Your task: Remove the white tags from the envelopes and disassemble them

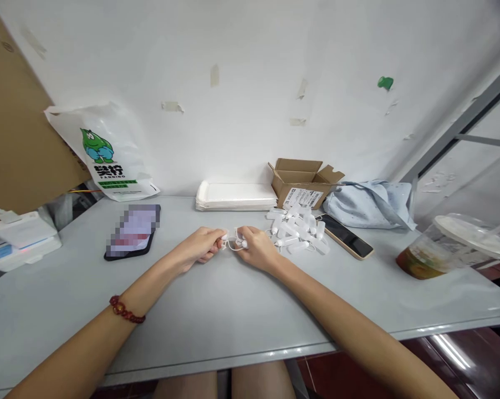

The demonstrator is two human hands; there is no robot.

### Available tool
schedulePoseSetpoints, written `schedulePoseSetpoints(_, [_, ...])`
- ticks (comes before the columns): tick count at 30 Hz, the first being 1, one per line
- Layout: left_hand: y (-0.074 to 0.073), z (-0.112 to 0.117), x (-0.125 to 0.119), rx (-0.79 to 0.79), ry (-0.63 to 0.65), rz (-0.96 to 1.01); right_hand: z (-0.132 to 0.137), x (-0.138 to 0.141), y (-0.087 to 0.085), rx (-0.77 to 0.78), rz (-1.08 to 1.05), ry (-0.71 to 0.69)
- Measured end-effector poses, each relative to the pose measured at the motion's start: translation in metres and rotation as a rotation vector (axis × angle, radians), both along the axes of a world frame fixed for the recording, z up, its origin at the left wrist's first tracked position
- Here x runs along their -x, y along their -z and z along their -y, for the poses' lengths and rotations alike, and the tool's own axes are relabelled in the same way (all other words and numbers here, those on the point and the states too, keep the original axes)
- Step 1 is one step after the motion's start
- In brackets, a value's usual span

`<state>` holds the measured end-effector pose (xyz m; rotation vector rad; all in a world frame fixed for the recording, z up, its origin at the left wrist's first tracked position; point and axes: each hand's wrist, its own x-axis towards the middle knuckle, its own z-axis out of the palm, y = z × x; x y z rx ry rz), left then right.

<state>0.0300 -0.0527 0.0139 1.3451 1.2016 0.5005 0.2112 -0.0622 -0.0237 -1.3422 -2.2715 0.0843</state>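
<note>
The grey table [217,310] fills the lower half of the frame and runs back to a white wall [250,66], and the bulky items sit pushed against that wall, which seems meant to leave the near middle as working room: a brown cardboard sheet [13,127] leaning at the upper left, a white plastic bag with a green mascot [108,152] propped beside it, a crumpled pale blue cloth [368,204] at centre right, a stack of white trays [235,197] and an open cardboard box [302,185] just right of it. At the right edge stands a clear food container [424,257] with orange-brown contents, its lid [474,233] resting loosely above it, well apart from the hands. A white device [23,238] sits at the left edge; a phone in a dark case [133,233] lies left of centre and a second phone [347,236] lies right of centre. A pile of small white plastic pieces [297,228] lies just beside the right hand, probably so one can be taken without stretching. At the centre of the frame the left hand [200,246] and right hand [256,249] nearly meet, each with fingers curled and pinching one end of a small white looped piece [233,242]; it hangs between them just above the table, a grip that looks chosen to steady both ends at once. A red bead bracelet [125,311] circles the left wrist
</note>
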Motion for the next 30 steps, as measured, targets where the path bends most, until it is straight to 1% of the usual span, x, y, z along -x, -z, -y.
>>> schedulePoseSetpoints(4, [0.002, 0.001, -0.003, -0.153, 0.022, -0.026, 0.001, -0.002, -0.002, 0.0, -0.009, -0.044])
schedulePoseSetpoints(7, [0.002, 0.004, -0.006, -0.201, 0.057, -0.061, 0.003, 0.0, -0.005, 0.012, 0.026, -0.073])
schedulePoseSetpoints(9, [0.002, 0.005, -0.007, -0.226, 0.066, -0.089, 0.004, 0.001, -0.007, 0.024, 0.062, -0.066])
schedulePoseSetpoints(13, [0.001, 0.004, -0.004, -0.345, 0.025, -0.123, 0.005, 0.004, -0.009, 0.047, 0.086, -0.033])
schedulePoseSetpoints(17, [-0.001, 0.003, -0.002, -0.337, 0.088, -0.112, 0.005, 0.006, -0.009, 0.059, 0.08, -0.021])
schedulePoseSetpoints(19, [0.0, 0.003, -0.003, -0.332, 0.06, -0.123, 0.006, 0.007, -0.009, 0.064, 0.082, -0.017])
schedulePoseSetpoints(22, [0.001, 0.004, -0.005, -0.263, -0.002, -0.126, 0.005, 0.008, -0.008, 0.071, 0.091, -0.018])
schedulePoseSetpoints(24, [-0.001, 0.004, -0.005, -0.248, -0.012, -0.128, 0.005, 0.008, -0.008, 0.076, 0.091, -0.016])
schedulePoseSetpoints(28, [-0.006, 0.006, -0.003, -0.266, 0.052, -0.125, 0.004, 0.008, -0.007, 0.081, 0.071, -0.017])
schedulePoseSetpoints(30, [-0.007, 0.007, -0.003, -0.235, 0.068, -0.083, 0.004, 0.008, -0.006, 0.076, 0.064, -0.02])
